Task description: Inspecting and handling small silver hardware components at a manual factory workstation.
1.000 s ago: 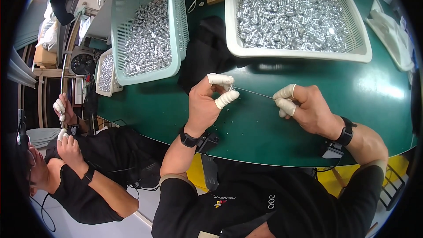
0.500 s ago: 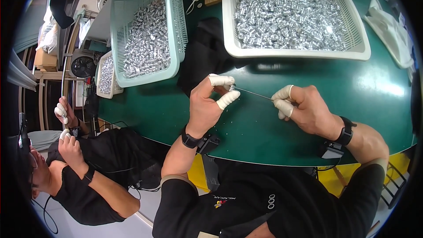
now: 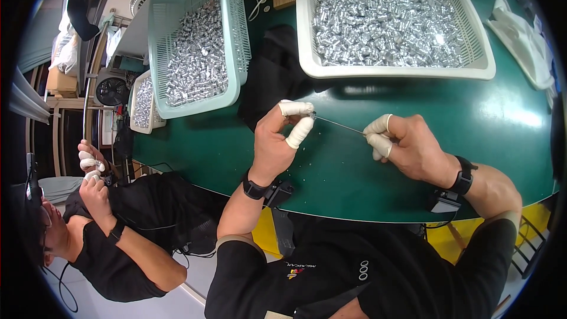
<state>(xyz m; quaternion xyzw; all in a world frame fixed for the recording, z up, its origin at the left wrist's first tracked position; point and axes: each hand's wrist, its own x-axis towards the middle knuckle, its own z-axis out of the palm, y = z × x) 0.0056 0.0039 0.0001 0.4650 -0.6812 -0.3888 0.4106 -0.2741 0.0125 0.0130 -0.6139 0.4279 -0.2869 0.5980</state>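
Between the thumb and index finger of my left hand [image 3: 277, 136] is a small silvery metal part [image 3: 313, 114], mostly covered by the fingertips. A thin metal rod [image 3: 339, 124] runs from that part to my right hand [image 3: 407, 142], which pinches its other end. The rod's tip meets the part, but whether it sits inside cannot be made out. White finger cots cover the thumbs and fingertips in use. Both hands are above the green table [image 3: 354, 183], in front of a white basket [image 3: 396, 72] heaped with similar shiny metal parts [image 3: 384, 26].
A pale green basket [image 3: 233, 91] of metal parts stands at the back left, with a smaller white basket [image 3: 156, 121] beside it. Dark cloth [image 3: 274, 65] lies between the big baskets. A white cloth or bag [image 3: 520, 41] is at far right. A co-worker [image 3: 130, 236] works at left.
My left thumb and index finger have shifted slightly on the metal part, which looks turned. My right hand and the rod stay nearly still. The co-worker's hands have moved closer together.
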